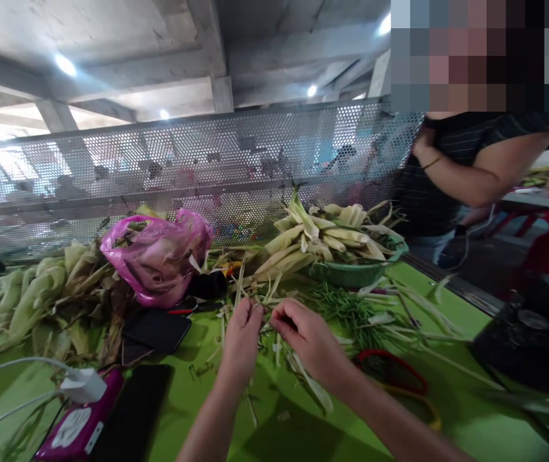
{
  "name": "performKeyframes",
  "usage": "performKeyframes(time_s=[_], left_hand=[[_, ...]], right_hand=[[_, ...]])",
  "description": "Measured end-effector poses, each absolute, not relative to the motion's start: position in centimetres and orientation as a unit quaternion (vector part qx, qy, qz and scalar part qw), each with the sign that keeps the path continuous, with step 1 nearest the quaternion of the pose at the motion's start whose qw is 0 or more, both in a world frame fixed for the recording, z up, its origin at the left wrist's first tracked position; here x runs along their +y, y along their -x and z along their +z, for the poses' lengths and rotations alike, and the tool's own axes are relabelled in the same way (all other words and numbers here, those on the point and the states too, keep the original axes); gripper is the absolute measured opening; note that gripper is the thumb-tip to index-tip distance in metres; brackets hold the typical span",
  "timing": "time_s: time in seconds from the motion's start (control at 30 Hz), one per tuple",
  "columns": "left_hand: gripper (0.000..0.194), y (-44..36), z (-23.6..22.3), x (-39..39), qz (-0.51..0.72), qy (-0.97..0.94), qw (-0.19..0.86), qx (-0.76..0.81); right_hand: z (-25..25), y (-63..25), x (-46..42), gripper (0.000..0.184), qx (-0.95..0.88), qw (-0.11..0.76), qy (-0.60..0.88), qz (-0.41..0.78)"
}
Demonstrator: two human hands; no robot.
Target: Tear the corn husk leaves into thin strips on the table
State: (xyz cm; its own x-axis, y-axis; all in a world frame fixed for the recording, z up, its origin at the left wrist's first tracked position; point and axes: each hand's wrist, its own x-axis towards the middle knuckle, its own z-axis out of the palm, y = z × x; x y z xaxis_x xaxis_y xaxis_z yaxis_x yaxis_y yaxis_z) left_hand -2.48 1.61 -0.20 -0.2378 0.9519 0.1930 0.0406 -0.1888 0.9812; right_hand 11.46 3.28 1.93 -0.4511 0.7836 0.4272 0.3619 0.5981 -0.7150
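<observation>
My left hand (244, 327) is closed in a pinch on thin pale strips of corn husk (239, 282), which stick up above its fingers. Just to its right, my right hand (301, 327) has thumb and forefinger pressed together; whatever lies between them is too small to make out. Loose husk strips (310, 378) lie on the green table (274, 430) below and around both hands. Behind the hands, a green basin (351, 273) holds a heap of dried corn husks (322, 234). Green leafy strands (351, 314) are spread to the right of my right hand.
A pink plastic bag (159, 256) stands at back left beside piled husks (38, 295). Dark phones (159, 330), a purple power strip (82, 423) and a white charger (83, 385) lie left. Red-handled scissors (394, 366) lie right. Beyond a perforated metal screen (255, 147), a person (471, 160) stands at right.
</observation>
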Motion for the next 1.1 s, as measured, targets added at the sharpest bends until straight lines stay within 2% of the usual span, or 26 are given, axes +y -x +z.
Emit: performKeyframes(time_s=[0.13,0.27,0.47,0.6,0.7,0.83,1.1], left_hand=[[0.019,2.6,-0.6,1.7,0.528,-0.556,0.288,0.574],[0.015,2.6,-0.8,1.3,0.469,-0.614,0.207,0.6],[0.017,2.1,-0.4,1.0,0.459,-0.661,0.186,0.564],[0.009,1.8,-0.4,1.1,0.494,-0.641,0.25,0.532],[0.013,1.8,-0.3,1.3,0.486,-0.619,0.331,0.521],[0.023,2.4,-0.1,1.4,0.483,-0.552,0.464,0.497],[0.021,2.4,0.4,1.0,0.492,-0.461,0.612,0.413]], right_hand=[[2.1,-11.6,3.1,0.014,-0.838,0.362,0.352,0.207],[2.0,-11.9,3.6,0.015,-0.836,0.381,0.341,0.2],[1.6,-12.2,4.4,0.014,-0.77,0.419,0.345,0.334],[1.8,-12.7,4.8,0.015,-0.753,0.436,0.37,0.324],[2.1,-13.2,5.1,0.014,-0.756,0.437,0.382,0.301],[2.3,-13.5,5.1,0.015,-0.748,0.42,0.38,0.346],[2.8,-13.7,5.2,0.013,-0.725,0.412,0.373,0.406]])
